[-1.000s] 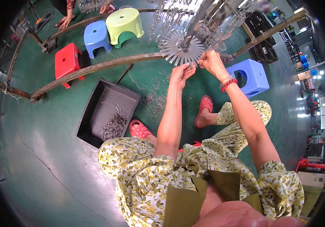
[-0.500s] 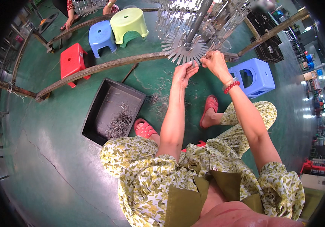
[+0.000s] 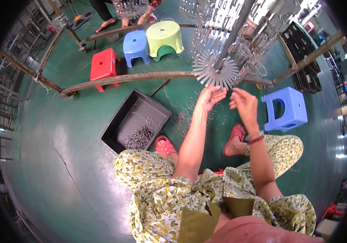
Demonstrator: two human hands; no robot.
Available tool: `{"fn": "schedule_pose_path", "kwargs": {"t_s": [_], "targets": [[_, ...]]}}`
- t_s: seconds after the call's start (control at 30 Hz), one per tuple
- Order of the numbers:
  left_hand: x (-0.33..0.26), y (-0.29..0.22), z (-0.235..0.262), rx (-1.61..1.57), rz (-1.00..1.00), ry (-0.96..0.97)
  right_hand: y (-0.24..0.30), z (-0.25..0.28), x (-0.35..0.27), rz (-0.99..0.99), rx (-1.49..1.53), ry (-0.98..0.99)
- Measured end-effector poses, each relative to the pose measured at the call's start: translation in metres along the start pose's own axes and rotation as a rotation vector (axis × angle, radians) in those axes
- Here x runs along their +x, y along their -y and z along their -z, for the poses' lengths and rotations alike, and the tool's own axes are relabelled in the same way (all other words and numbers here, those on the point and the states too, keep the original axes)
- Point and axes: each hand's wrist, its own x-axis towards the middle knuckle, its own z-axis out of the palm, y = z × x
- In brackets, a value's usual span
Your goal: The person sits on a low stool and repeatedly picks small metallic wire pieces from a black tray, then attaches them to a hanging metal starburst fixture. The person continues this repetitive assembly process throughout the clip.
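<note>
A slatted metal disc (image 3: pixel 218 72), its thin blades fanned out like a wheel, sits around the lower part of a grey pole (image 3: pixel 238 30). My left hand (image 3: pixel 210 98) is turned palm up at the near rim, with thumb and fingers on the blade ends. To its right and apart from the disc is my right hand (image 3: pixel 245 106), its fingers curled inward and slightly blurred. I cannot make out whether something small is between them. Rows of shiny metal pieces (image 3: pixel 210 30) hang above the disc around the pole.
A black tray (image 3: pixel 157 117) with a pile of thin metal scraps (image 3: pixel 140 135) lies left of my feet. A wooden rail (image 3: pixel 129 77) crosses beyond it. Stools stand about: red (image 3: pixel 102 65), blue (image 3: pixel 135 45), green (image 3: pixel 163 36), another blue (image 3: pixel 286 109). Another person's hand (image 3: pixel 143 18) shows far off.
My right hand has drawn away from the disc toward me and to the right. The left stays at the rim. The whole view has shifted, so things appear lower and farther right.
</note>
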Motion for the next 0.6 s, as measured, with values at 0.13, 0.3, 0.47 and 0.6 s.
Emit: {"fn": "schedule_pose_path", "kwargs": {"t_s": [0.13,0.3,0.47,0.6], "targets": [[-0.010,-0.010,0.001,0.094,0.008,0.162,0.023,-0.040,0.006,-0.092,0.206,0.076],[0.000,0.002,0.010,0.011,-0.084,0.071,0.016,-0.084,0.036,0.020,0.068,-0.105],[0.006,0.011,0.018,-0.164,-0.132,0.114,0.021,-0.083,0.037,-0.019,0.044,-0.176],[0.019,0.021,0.021,-0.220,-0.206,0.076,-0.009,-0.083,0.039,0.184,-0.029,-0.254]]}}
